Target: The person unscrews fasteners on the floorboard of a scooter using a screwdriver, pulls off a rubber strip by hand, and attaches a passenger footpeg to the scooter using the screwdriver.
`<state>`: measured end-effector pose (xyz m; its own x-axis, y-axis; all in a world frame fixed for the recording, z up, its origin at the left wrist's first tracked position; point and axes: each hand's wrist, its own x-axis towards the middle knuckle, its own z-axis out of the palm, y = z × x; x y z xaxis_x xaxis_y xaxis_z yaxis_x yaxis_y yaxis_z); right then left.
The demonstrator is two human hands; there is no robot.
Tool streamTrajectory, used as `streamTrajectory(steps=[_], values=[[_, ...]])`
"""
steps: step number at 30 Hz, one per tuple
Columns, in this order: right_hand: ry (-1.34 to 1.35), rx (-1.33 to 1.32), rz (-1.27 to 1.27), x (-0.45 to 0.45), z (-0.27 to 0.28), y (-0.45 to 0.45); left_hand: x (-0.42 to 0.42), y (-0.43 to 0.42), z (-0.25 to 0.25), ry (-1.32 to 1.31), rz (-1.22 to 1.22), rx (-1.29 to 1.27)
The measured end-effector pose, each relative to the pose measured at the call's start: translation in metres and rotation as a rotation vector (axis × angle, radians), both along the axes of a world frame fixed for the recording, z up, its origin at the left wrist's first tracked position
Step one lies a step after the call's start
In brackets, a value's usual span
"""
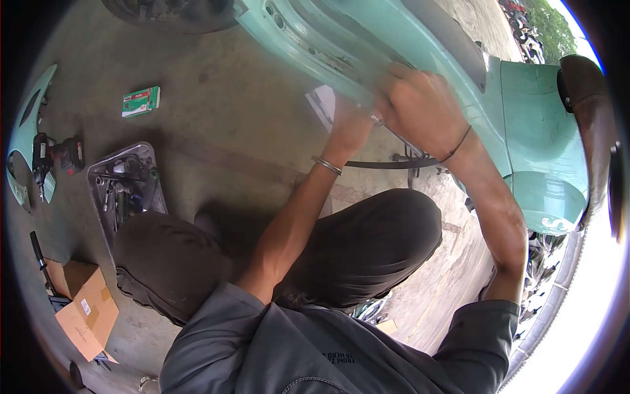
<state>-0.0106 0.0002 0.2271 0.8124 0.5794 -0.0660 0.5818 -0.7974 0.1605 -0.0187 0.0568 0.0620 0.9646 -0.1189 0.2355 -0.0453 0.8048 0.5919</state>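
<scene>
The green scooter (545, 125) fills the top right part of the floor that shows. The right hand (420, 102) is bent at its side, with the fingers curled in and a bit blurry. The left hand (354, 125) is just beside it, by the scooter's lower edge. The two hands are close together, but I cannot tell if either one is shut on something, because their fingertips are hidden. A shiny bracelet (327, 165) goes around the left wrist, and a thin dark band (462, 144) goes around the right one. A black hose (384, 165) runs below the hands, from one wrist toward the other. A white piece (321, 108) shows behind the left hand.

The person's bent legs (367, 246) are under the arms. Over on the floor's left side is a metal tray (100, 203) with tools (119, 197) piled inside its walls. A little green and white box (136, 103) lies past the tray's top edge. By the floor's far left edge are a drill (44, 161) and a curved green panel (20, 136). An open cardboard box (95, 302) sits near the bottom left corner.
</scene>
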Motion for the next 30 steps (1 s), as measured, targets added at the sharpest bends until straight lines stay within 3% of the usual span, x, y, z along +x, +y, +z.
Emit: streamTrajectory(steps=[2, 15, 21, 26, 30], values=[[-0.028, -0.003, 0.029, -0.001, -0.004, -0.001, -0.001, -0.001, 0.005, 0.063, 0.085, 0.099], [-0.137, 0.014, 0.177, 0.001, -0.010, -0.006, -0.001, -0.010, -0.017, 0.112, 0.015, 0.104], [-0.161, 0.019, 0.237, 0.000, -0.012, -0.007, 0.002, -0.013, -0.017, 0.116, 0.149, 0.141], [-0.167, 0.076, 0.164, 0.005, 0.002, -0.012, -0.004, -0.005, 0.001, 0.175, 0.035, -0.065], [-0.216, 0.157, 0.121, 0.004, 0.005, -0.019, -0.002, 0.001, 0.011, 0.121, 0.047, 0.025]])
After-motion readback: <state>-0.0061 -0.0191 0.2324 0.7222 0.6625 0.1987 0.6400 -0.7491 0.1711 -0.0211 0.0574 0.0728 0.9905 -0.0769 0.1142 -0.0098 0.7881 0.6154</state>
